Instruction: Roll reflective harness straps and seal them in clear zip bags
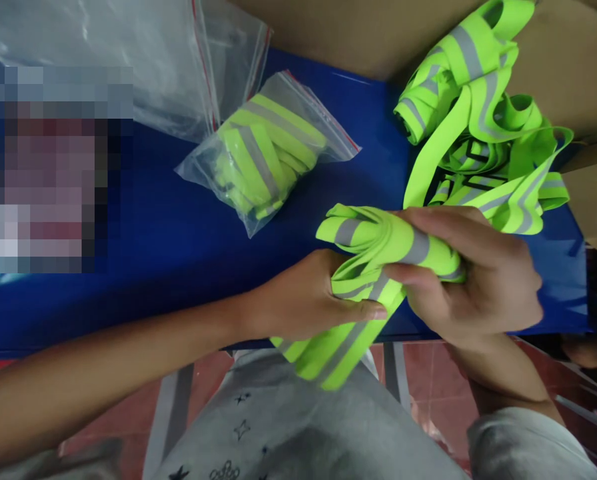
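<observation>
A bundle of neon-green strap with a grey reflective stripe [373, 247] is held over the front edge of the blue table [178, 240]. My left hand [303, 297] grips its lower part with the thumb pressed across the strap. My right hand [478, 273] is wrapped around the folded upper part from the right. A loose end of the strap hangs down below both hands toward my lap. A clear zip bag holding a folded green strap [266, 153] lies on the table just beyond my hands.
A loose pile of green reflective straps [483, 120] spills from a cardboard box [568, 60] at the back right. Empty clear zip bags [128, 53] lie at the back left. A blurred-out area covers the left of the table.
</observation>
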### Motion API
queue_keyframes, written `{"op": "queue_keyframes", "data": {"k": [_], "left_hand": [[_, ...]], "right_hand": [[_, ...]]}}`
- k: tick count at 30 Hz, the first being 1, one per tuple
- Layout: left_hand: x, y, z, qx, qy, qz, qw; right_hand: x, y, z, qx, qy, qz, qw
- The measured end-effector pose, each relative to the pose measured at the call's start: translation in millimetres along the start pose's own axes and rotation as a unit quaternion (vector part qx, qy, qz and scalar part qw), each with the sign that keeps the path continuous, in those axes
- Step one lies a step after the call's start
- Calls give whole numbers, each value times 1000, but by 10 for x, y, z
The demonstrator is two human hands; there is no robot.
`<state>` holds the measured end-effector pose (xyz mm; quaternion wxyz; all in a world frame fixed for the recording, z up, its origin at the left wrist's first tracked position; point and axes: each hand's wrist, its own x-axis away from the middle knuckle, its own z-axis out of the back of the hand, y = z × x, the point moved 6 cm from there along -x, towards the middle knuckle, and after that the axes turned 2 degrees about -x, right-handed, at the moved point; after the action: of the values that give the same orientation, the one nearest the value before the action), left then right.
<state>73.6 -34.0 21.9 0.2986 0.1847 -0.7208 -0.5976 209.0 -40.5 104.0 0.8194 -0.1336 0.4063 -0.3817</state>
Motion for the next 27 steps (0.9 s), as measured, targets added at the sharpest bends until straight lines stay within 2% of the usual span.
{"op": "queue_keyframes", "data": {"k": [3, 5, 8, 10, 12, 13, 15, 17, 21, 23, 25, 27], "left_hand": [[-9, 93, 144, -92, 3, -24, 995], [-23, 96, 185, -91, -5, -17, 996], [-32, -13, 130, 62, -12, 49, 997], [-19, -81, 13, 201, -33, 88, 975], [7, -84, -110, 289, -80, 97, 949], [23, -66, -149, 299, -105, 92, 944], [46, -23, -151, 265, -125, 79, 953], [54, 21, -91, 207, -114, 67, 969], [38, 39, -17, 175, -89, 69, 978], [20, -2, -3, 166, -68, 77, 981], [6, -43, 15, 142, -46, 77, 986], [-1, -62, 35, 102, -31, 69, 992]], "right_hand": [[0, 89, 15, -18, 66, -89, 994], [20, 155, 5, -46, 89, -149, 984], [56, 253, 8, -95, 121, -217, 964], [82, 335, 10, -143, 134, -265, 944], [98, 425, -42, -217, 110, -314, 918], [103, 469, -87, -254, 87, -335, 903], [107, 548, -177, -319, 49, -357, 877], [109, 620, -250, -350, 25, -354, 867], [141, 705, -378, -328, -42, -351, 876], [121, 668, -355, -265, -60, -316, 909], [68, 561, -264, -173, -52, -245, 953], [31, 416, -211, -100, -66, -168, 979]]}}
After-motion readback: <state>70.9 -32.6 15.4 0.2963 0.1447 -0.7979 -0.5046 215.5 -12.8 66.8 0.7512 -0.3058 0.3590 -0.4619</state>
